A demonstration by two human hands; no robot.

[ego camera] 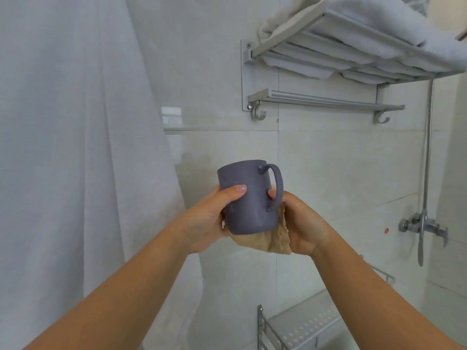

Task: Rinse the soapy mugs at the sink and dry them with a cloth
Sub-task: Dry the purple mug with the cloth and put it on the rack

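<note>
Before tiled wall, hands (255, 218) clasp mug (246, 198), half-hiding crumpled cloth (267, 242).

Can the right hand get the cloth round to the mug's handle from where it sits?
Probably yes. The right hand holds the cloth against the mug, its thumb already by the handle, nothing between.

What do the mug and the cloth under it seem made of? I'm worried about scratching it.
The matte grey-purple mug looks like ceramic or hard plastic: opaque, even colour, no gloss; which one is unclear. The crumpled tan cloth looks like thin, soft fabric or paper towel, judging by its fine wrinkles.
</note>
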